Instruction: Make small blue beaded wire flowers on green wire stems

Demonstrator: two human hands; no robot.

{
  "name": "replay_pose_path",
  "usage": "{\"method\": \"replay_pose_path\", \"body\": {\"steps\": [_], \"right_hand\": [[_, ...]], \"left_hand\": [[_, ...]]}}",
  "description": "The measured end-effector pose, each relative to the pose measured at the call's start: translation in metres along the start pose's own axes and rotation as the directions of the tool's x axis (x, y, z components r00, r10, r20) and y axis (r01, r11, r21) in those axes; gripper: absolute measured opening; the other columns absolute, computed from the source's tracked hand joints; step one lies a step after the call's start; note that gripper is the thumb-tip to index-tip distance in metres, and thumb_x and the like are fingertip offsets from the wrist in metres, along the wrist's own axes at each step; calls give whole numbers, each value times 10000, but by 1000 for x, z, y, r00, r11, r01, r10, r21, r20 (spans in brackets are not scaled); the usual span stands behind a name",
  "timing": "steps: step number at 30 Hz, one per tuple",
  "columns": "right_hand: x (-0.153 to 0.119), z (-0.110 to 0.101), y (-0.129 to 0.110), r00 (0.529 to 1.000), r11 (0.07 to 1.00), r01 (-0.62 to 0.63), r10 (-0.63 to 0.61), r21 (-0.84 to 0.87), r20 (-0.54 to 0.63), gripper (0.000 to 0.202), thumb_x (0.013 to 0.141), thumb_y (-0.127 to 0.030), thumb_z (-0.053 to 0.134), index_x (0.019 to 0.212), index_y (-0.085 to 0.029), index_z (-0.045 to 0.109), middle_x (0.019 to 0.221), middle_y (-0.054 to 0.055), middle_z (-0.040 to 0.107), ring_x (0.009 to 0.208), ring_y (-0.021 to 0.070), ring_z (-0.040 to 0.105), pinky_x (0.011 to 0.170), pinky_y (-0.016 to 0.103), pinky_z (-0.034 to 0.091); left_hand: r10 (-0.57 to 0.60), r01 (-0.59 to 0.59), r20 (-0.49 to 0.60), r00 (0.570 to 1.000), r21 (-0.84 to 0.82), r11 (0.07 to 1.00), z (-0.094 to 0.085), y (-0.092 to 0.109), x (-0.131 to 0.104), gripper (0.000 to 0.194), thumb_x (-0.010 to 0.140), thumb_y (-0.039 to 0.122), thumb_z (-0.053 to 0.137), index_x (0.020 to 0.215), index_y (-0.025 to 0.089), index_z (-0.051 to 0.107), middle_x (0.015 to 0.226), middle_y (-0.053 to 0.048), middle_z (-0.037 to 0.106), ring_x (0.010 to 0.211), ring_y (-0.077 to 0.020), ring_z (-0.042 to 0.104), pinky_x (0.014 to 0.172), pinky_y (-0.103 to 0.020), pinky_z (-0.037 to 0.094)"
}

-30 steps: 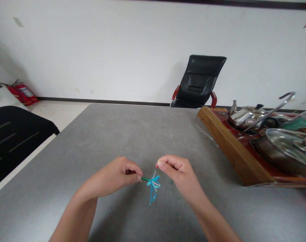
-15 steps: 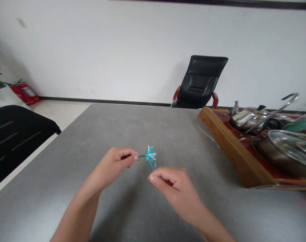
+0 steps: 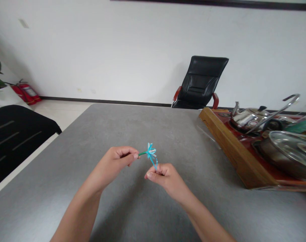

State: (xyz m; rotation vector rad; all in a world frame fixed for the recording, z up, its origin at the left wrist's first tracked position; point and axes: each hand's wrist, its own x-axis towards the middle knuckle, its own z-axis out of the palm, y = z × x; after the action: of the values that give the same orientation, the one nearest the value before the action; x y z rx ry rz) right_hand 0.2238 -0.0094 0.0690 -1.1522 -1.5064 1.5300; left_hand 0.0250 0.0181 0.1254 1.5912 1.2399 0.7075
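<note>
My left hand [image 3: 121, 159] pinches the green stem of a small artificial flower [image 3: 151, 151] between thumb and fingertips. The flower's blue petals carry pale bead-like edging and point to the right, away from the left hand. One blue loop or petal hangs down from the flower head to my right hand [image 3: 163, 176], whose thumb and forefinger are closed at its lower end. The exact grip there is partly hidden by the fingers. Both hands are held above the grey table [image 3: 132, 124].
On the right, a wooden tea tray [image 3: 218, 144] bears a metal kettle [image 3: 250, 117] and a glass-lidded pan [image 3: 289, 151]. A black office chair [image 3: 200, 80] stands beyond the table; another black chair [image 3: 19, 134] is at left, near red fire extinguishers [image 3: 28, 93].
My right hand has shifted slightly left and up, its fingers curling differently around the end of the blue loop. The flower has tilted a little upward; my left hand keeps its pinch.
</note>
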Motion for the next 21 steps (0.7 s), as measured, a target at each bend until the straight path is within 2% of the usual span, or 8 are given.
{"method": "replay_pose_path", "body": {"steps": [6, 11, 17, 21], "right_hand": [[6, -1, 7, 1000, 995, -14, 12, 103, 19, 283, 710, -448, 654, 660, -172, 692, 607, -4, 600, 607, 131, 499, 643, 268, 375], [9, -2, 6, 999, 978, -45, 45, 203, 5, 330, 646, -480, 710, 603, -158, 656, 536, -37, 497, 529, 93, 403, 577, 238, 334], [8, -6, 4, 995, 960, -79, 91, 268, -34, 256, 650, -373, 687, 558, -148, 606, 484, -65, 371, 468, 69, 277, 480, 219, 227], [7, -10, 1, 991, 955, -113, 127, 275, -36, 194, 663, -320, 649, 585, -147, 613, 517, -42, 458, 465, 74, 312, 467, 216, 222]], "left_hand": [[23, -23, 29, 999, 4, 1000, 1, 0, 1, 262, 817, 369, 537, 769, 142, 660, 615, 23, 483, 602, -110, 396, 565, -224, 309], [45, -42, 132, 990, -21, 999, 3, -1, 0, 270, 832, 378, 541, 795, 143, 669, 631, 19, 490, 610, -110, 397, 572, -221, 321], [60, -60, 266, 962, -7, 998, 4, 4, -4, 257, 847, 363, 537, 809, 158, 688, 628, 25, 505, 604, -104, 401, 576, -211, 326], [54, -67, 371, 927, 21, 998, 4, 9, -7, 240, 841, 329, 528, 744, 154, 661, 593, 36, 462, 589, -101, 375, 563, -206, 299]]}}
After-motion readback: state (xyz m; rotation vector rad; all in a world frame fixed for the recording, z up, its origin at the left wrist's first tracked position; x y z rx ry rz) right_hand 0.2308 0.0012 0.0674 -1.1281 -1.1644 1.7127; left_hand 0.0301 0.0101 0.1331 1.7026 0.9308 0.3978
